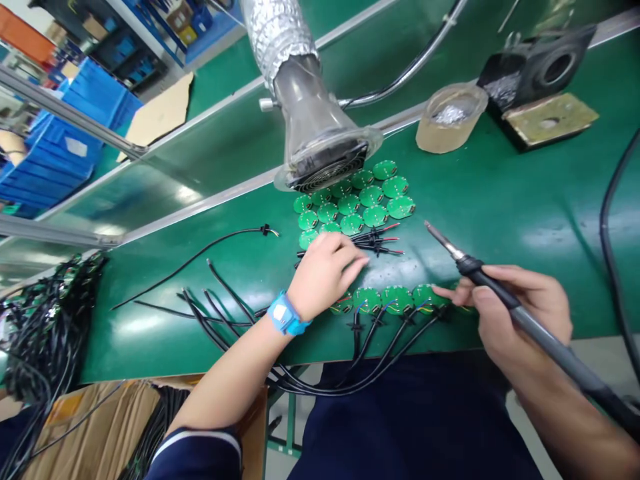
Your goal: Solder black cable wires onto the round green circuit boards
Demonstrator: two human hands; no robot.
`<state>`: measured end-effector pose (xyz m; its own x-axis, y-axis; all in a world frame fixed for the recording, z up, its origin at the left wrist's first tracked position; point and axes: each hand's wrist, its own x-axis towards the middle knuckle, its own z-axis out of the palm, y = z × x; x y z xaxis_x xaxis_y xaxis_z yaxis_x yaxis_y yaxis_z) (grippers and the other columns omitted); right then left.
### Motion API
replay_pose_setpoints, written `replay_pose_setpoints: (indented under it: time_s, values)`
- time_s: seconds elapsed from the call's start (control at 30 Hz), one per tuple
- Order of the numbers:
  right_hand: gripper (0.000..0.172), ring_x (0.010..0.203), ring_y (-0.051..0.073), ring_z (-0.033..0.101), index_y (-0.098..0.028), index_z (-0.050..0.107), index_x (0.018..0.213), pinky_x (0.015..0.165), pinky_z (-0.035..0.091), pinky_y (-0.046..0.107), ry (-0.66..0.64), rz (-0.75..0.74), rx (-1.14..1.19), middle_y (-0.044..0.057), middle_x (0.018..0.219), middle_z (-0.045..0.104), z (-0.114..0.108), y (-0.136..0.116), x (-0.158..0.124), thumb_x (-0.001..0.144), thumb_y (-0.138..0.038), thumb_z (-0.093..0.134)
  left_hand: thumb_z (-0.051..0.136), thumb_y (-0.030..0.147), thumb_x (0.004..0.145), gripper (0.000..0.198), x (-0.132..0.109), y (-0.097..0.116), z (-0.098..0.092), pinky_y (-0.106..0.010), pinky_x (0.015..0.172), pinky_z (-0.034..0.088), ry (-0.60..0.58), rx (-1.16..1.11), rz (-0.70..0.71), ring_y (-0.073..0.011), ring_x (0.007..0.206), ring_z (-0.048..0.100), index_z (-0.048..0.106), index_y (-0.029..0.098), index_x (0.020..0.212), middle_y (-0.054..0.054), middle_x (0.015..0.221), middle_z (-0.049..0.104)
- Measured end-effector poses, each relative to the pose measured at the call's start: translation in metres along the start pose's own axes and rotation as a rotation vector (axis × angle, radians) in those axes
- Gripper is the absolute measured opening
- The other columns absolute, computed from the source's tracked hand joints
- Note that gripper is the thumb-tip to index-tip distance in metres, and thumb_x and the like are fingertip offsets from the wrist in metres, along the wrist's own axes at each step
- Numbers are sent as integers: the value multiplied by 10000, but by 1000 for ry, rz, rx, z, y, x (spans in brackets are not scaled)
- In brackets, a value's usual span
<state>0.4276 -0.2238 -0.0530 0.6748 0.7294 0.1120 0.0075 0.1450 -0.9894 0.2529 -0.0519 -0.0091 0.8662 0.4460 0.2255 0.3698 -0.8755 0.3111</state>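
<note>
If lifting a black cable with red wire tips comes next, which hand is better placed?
Probably the left hand: it is at those black cables, while the right hand grips a slim grey-and-black soldering iron.

A green workbench [500, 200] is stretching before us, rows of round circuit boards [349, 203] lying mid-bench with black cable ends [375, 240] resting nearer. Wired boards [397, 300] are lining the near edge; a cable heap [50, 327] is crowding the left, while a tan cup [443, 130] and black stand [543, 70] are sitting far right.
</note>
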Motion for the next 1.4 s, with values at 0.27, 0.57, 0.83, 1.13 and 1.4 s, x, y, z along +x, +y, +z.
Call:
replay_pose_setpoints:
  time_s: [0.27, 0.57, 0.83, 1.13, 1.4]
  values:
    - [248, 665, 145, 611, -220, 535, 1008, 691, 603, 411, -5, 35, 3, 18, 871, 567, 4, -5, 0, 780, -205, 630, 707, 261, 744, 98, 74, 1, 34, -415, 776, 437, -140, 79, -28, -230, 833, 503, 690, 170, 710, -65, 800, 554]
    - [146, 729, 146, 651, -240, 620, 927, 651, 537, 234, -273, 38, -285, 10, 891, 645, -18, -9, 9, 787, -272, 643, 581, 206, 856, 72, -14, 40, -24, -307, 738, 503, 177, 24, -94, -149, 851, 557, 604, 202, 925, -48, 945, 558]
    - [116, 591, 136, 597, -233, 615, 800, 491, 469, 238, -444, 4, -347, -5, 758, 644, -20, -1, 21, 785, -347, 606, 526, 184, 878, 96, -49, 49, 34, -330, 781, 510, 77, -224, -316, -162, 864, 554, 618, 157, 873, -72, 917, 555]
    - [88, 546, 119, 605, -236, 631, 808, 485, 485, 209, -501, -93, -501, -22, 675, 653, -12, -8, 23, 780, -310, 592, 531, 180, 872, 75, -47, 49, 36, -325, 758, 492, 109, -214, -320, -161, 829, 545, 596, 152, 849, -65, 875, 567]
    - [78, 543, 117, 601, -252, 628, 815, 464, 474, 208, -480, -124, -523, -16, 718, 664, -13, -7, 21, 794, -314, 586, 524, 175, 874, 75, -47, 50, 39, -322, 736, 492, 127, -171, -301, -161, 803, 541, 580, 150, 831, -64, 845, 570]
